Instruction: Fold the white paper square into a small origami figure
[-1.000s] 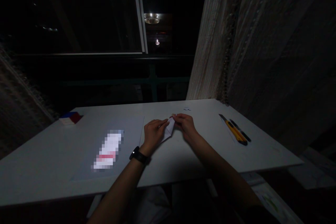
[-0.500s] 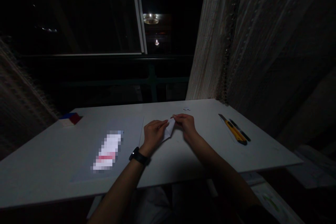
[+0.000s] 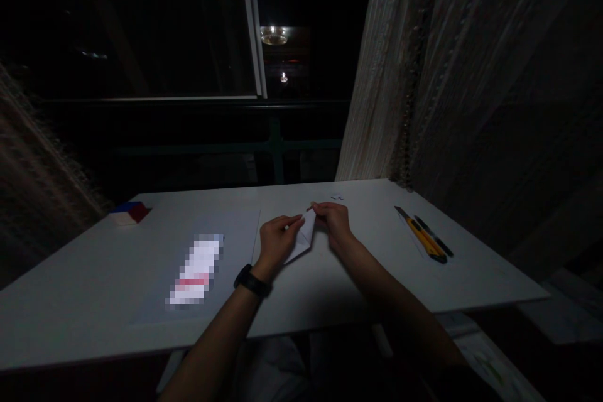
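A folded piece of white paper is held between my two hands above the middle of the table. My left hand, with a dark watch on its wrist, grips the paper's left side between thumb and fingers. At the paper's upper tip, my right hand pinches it with the fingertips. A crease and a pointed top show on the paper; part of it is hidden behind my left hand.
On the white table, a lit, blurred-out screen lies on a pale sheet at left. A coloured cube sits far left. At right are a yellow box cutter and a dark pen. Small scraps lie near the back edge.
The paper's lower edge shows more below my left hand now. Both hands keep their hold on it, and the whole view has shifted slightly.
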A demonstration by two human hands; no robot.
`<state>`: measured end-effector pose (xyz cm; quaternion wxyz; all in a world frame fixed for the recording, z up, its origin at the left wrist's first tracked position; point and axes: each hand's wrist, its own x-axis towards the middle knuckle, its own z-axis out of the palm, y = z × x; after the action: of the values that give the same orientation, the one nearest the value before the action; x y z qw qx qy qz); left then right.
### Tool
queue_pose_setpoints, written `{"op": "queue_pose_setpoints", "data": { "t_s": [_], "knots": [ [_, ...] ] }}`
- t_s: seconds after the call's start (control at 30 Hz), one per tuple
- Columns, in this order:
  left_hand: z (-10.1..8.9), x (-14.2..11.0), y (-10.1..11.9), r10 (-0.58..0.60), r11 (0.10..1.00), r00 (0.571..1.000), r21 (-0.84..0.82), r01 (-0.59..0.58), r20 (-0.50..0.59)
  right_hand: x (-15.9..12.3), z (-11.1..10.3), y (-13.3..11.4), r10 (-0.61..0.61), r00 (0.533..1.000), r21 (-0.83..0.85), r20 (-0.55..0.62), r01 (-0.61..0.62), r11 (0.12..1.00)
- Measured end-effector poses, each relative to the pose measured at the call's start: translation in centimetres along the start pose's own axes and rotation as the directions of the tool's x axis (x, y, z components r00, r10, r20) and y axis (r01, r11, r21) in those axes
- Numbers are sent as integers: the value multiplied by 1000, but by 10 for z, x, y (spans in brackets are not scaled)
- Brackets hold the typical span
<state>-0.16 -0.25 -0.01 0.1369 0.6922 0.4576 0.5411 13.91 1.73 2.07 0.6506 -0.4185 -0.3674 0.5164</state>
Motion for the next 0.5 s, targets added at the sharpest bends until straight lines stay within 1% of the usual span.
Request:
{"op": "queue_pose_setpoints", "data": {
  "t_s": [0.1, 0.17, 0.3, 0.4, 0.5],
  "knots": [
    [-2, 0, 0, -28, 1000, 999, -8, 28, -32, 4, 5, 1, 52, 998, -62, 38, -50, 997],
    [-3, 1, -1, -31, 1000, 998, -4, 31, -51, 6, 9, 2, 49, 997, -104, 52, -43, 994],
    [-5, 1, -1, -43, 999, 996, 7, 43, -75, 6, 17, 0, -46, 998, -153, 39, 51, 987],
    [-6, 2, -1, -55, 998, 993, -3, 55, -105, 6, 22, -1, -87, 994, -155, 63, 96, 983],
    [-6, 2, -2, -93, 995, 988, -34, 89, -124, 7, 25, 1, -130, 989, -183, 74, 142, 973]
  ]
}}
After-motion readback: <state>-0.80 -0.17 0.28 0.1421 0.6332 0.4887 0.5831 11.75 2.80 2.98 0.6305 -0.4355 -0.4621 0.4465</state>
